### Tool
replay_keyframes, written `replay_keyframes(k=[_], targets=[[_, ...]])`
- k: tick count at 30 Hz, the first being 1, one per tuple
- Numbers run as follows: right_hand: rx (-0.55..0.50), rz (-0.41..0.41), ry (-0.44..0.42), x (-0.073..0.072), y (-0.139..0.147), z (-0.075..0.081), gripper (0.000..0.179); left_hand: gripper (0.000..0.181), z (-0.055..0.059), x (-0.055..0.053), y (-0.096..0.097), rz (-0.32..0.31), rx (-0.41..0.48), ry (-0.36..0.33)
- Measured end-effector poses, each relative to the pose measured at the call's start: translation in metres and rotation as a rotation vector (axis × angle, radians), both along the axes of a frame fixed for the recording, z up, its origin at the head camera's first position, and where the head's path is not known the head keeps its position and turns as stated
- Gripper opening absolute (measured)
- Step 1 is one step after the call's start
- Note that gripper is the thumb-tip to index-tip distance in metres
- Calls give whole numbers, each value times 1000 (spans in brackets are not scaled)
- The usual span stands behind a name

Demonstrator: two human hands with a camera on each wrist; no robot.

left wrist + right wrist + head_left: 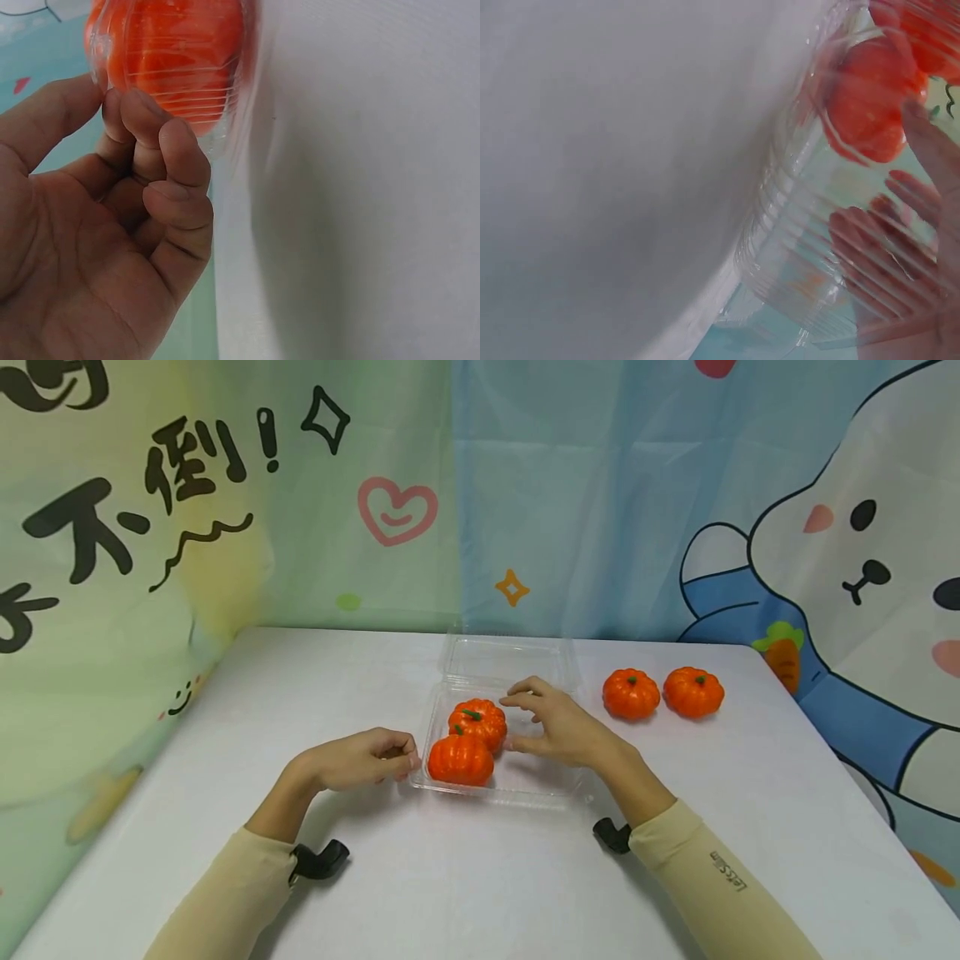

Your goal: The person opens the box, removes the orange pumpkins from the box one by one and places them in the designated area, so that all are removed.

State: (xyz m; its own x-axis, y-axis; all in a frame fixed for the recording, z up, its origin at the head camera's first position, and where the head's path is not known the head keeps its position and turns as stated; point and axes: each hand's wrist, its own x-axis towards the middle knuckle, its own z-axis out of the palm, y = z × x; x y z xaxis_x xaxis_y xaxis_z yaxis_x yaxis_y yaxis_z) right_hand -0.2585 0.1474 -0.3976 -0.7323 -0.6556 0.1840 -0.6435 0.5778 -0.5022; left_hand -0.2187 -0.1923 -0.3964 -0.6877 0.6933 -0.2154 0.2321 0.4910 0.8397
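A clear plastic clamshell box [528, 781] lies on the table with its lid folded back. Two small orange pumpkins with green stems sit in its left half: a front pumpkin [461, 762] and a back pumpkin [480, 723], touching each other. My left hand [365, 758] pinches the box's left rim between thumb and fingertips, close beside an orange pumpkin [176, 52] seen through the ribbed wall. My right hand [561, 725] is over the box's right half, fingers spread and loosely bent, thumb close to the back pumpkin. Behind the clear wall, that hand [889, 255] appears partly blurred.
Two more orange pumpkins stand on the table right of the box, a nearer-left one [631, 694] and a farther-right one [693, 692]. The open lid [510, 658] reaches toward the table's back edge. A printed cloth [555, 510] hangs behind the white table [480, 877].
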Motion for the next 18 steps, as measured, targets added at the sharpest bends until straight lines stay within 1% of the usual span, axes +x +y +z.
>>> replay_keyframes(k=[6, 11, 15, 18], targets=[[48, 27, -16, 1, -4, 2, 55, 18, -1, -1, 1, -2, -2, 11], [66, 9, -86, 1, -8, 5, 55, 18, -1, -1, 1, -3, -2, 11], [58, 0, -122, 0, -10, 3, 54, 17, -1, 0, 1, -2, 1, 1], [24, 15, -119, -1, -11, 1, 63, 17, -1, 0, 0, -3, 2, 0]])
